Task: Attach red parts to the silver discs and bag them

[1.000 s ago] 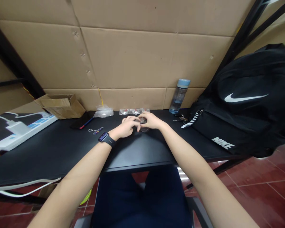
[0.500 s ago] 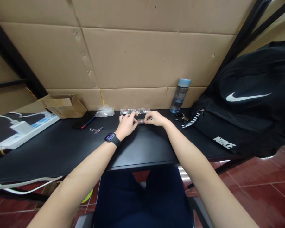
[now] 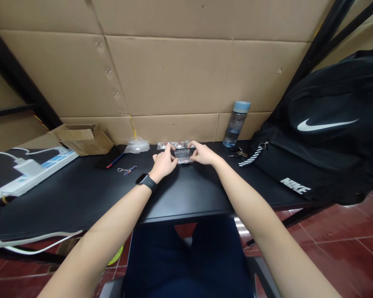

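Observation:
Both my hands meet over the far middle of a black desk point(image 3: 81, 194). My left hand point(image 3: 164, 162), with a dark watch on the wrist, pinches the left edge of a small clear plastic packet point(image 3: 183, 154). My right hand point(image 3: 202, 154) pinches its right edge, so the packet is held flat between them just above the desk. What the packet holds is too small to make out. More small clear packets point(image 3: 166, 145) with red bits lie in a row right behind it, against the cardboard wall.
A water bottle point(image 3: 236, 124) stands at the back right beside keys point(image 3: 239, 154) and a large black backpack point(image 3: 323, 136). On the left are a phone point(image 3: 110, 156), a keychain point(image 3: 127, 169), a crumpled clear bag point(image 3: 137, 145), an open cardboard box point(image 3: 81, 138) and a white power strip point(image 3: 27, 169) with cables.
My hands were bunched together over a small dark item; they moved a little farther back and apart, and now hold a clear packet stretched between them.

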Demonstrator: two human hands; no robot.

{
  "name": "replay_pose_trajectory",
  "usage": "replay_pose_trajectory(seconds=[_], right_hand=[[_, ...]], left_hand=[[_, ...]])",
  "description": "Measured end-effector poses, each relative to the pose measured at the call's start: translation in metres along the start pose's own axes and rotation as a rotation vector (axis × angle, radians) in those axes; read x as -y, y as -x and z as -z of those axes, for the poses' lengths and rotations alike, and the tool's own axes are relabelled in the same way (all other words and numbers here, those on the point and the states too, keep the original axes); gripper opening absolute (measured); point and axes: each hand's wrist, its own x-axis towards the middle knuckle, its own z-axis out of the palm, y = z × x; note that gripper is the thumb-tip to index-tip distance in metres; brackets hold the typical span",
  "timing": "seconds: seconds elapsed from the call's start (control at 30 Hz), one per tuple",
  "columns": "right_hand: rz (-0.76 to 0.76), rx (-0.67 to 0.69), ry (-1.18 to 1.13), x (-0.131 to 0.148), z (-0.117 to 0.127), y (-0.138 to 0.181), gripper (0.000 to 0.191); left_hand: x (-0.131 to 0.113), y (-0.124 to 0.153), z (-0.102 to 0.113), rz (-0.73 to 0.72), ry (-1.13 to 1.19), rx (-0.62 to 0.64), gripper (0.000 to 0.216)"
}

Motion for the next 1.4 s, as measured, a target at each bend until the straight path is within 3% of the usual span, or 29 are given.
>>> replay_pose_trajectory(seconds=[0.07, 0.13, 0.27, 0.4, 0.53, 0.67, 0.73, 0.97, 1.17, 1.3, 1.4], right_hand=[[-0.006, 0.011, 0.092, 0.001, 0.000, 0.000, 0.050], [-0.023, 0.039, 0.184, 0.002, 0.001, 0.000, 0.038], [-0.079, 0.079, 0.334, 0.007, 0.001, -0.001, 0.018], [-0.079, 0.124, 0.340, 0.009, 0.003, 0.000, 0.017], [0.018, 0.158, 0.357, 0.004, 0.002, -0.001, 0.034], [0.049, 0.112, 0.370, 0.002, 0.000, -0.003, 0.018], [0.062, 0.114, 0.341, 0.004, 0.001, -0.003, 0.013], [0.038, 0.028, 0.069, 0.005, 0.010, -0.003, 0.036], [0.022, 0.041, -0.250, 0.001, 0.001, -0.006, 0.037], [-0.009, -0.057, -0.444, 0.003, -0.009, -0.009, 0.034], [-0.114, -0.196, -0.410, 0.002, -0.011, -0.012, 0.030]], left_hand=[[0.000, 0.000, -0.005, -0.043, -0.032, 0.022, 0.028], [0.000, 0.000, -0.010, -0.081, -0.085, 0.062, 0.020], [0.003, 0.002, -0.017, -0.125, -0.153, 0.135, 0.028], [0.006, 0.002, -0.020, -0.165, -0.167, 0.125, 0.033], [0.006, 0.002, -0.019, -0.202, -0.161, 0.183, 0.026], [0.004, 0.001, -0.015, -0.173, -0.149, 0.133, 0.025], [0.003, 0.001, -0.013, -0.160, -0.116, 0.100, 0.028], [0.004, -0.002, -0.007, -0.057, 0.089, -0.031, 0.032], [0.006, -0.004, -0.006, -0.027, 0.178, -0.122, 0.034], [0.005, -0.004, -0.005, -0.023, 0.195, -0.157, 0.033], [0.005, -0.006, -0.001, -0.008, 0.181, -0.186, 0.032]])
